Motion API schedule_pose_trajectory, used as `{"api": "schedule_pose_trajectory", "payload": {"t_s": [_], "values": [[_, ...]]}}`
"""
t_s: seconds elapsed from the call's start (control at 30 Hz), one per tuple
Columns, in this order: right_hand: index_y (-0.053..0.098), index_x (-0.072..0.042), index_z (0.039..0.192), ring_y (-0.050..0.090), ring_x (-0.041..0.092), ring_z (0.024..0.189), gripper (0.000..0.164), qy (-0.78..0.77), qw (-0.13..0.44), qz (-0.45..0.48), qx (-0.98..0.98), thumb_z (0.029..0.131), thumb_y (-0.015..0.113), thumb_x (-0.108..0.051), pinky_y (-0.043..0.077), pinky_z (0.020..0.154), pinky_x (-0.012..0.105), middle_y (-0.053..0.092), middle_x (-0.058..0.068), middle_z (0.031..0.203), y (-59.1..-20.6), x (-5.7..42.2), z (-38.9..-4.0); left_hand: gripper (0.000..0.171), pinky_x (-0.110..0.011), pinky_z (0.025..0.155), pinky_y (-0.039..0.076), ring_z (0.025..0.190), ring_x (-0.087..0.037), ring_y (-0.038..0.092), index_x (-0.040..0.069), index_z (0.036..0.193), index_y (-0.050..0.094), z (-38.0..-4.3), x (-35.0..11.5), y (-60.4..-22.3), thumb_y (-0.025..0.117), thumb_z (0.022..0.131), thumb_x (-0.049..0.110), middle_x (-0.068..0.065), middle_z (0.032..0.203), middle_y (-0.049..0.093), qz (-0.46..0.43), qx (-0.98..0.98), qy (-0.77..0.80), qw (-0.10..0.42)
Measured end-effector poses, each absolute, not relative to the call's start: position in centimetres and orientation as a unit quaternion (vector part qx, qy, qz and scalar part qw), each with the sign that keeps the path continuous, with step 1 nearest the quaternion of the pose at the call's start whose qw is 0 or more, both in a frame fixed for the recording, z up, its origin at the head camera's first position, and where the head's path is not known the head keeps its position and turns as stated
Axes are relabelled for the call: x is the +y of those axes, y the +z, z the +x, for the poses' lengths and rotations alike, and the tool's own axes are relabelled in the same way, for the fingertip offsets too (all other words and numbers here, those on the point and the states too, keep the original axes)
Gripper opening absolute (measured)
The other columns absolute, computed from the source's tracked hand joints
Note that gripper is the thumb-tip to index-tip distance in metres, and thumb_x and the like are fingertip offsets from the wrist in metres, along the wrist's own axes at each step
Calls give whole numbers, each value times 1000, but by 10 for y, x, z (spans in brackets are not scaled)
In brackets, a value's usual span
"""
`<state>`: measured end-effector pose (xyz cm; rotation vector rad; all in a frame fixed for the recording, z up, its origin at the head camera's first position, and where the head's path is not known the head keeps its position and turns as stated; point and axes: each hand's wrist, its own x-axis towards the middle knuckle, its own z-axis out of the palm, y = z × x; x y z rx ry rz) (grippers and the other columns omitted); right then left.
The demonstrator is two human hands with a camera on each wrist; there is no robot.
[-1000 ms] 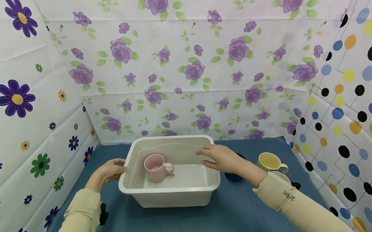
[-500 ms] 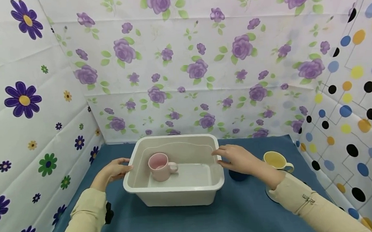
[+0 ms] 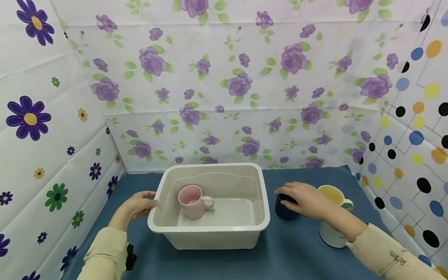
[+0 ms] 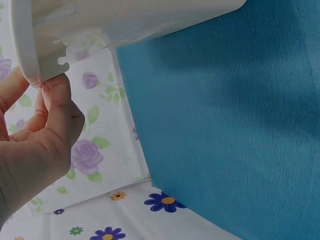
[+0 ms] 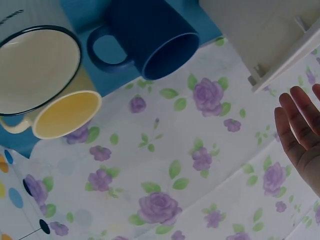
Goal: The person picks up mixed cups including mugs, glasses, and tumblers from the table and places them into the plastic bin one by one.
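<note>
The blue mug (image 3: 285, 212) stands on the desk (image 3: 201, 274) just to the right of the tub (image 3: 214, 229), and the right hand (image 3: 304, 200) now hangs over it, covering part of its mouth in the head view. Half a second ago that hand was at the tub's right rim; it has since come away and shifted sideways, so the work seems to have passed from the tub to the blue mug. The right hand holds nothing: the right wrist view shows its fingers extended, with a gap between them and the mug, so a grasp does not look made.

The left hand (image 3: 136, 204) has stayed at the tub's left rim, pinching the edge between thumb and fingers, which probably steadies it. The tub sits about where it was.

Inside the tub, toward its left, the pink mug (image 3: 192, 208) stands upright, handle pointing right, unmoved since the earlier views. The blue mug's inside is too dark to read. Farther right on the desk are the yellow mug (image 3: 330, 192), its yellow inner wall showing, and nearer the person the white mug (image 3: 331, 235), partly hidden by the right forearm; its pale inside and dark rim show in the right wrist view.
</note>
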<state>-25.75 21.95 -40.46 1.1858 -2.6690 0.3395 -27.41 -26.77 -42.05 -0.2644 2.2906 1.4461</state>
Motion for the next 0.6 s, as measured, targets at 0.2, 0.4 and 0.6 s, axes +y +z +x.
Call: {"api": "schedule_pose_trajectory", "payload": {"t_s": [0.2,0.4,0.6], "values": [[66,-9,112,57,9,73,26,119,89,384,-911,87,67,-14,46,59,20,66,4,97,-411,238,-252,63,-31,78,57,78,-8,64,-11,142,25,-273,-270,-420,58,94,13,-11,104,64,-96,823,517,213],[64,-6,114,60,10,75,27,148,69,345,-925,87,66,-11,47,59,20,66,10,104,-415,262,-248,64,-32,81,57,79,-8,64,-11,143,22,-276,-268,-419,57,95,13,-12,104,63,-88,821,519,222],[64,-5,112,64,17,83,26,149,77,330,-929,87,66,-11,53,67,26,67,9,103,-426,280,-246,65,-31,80,57,78,-7,64,-11,143,22,-276,-268,-420,58,94,14,-9,101,65,-92,820,520,222]]}}
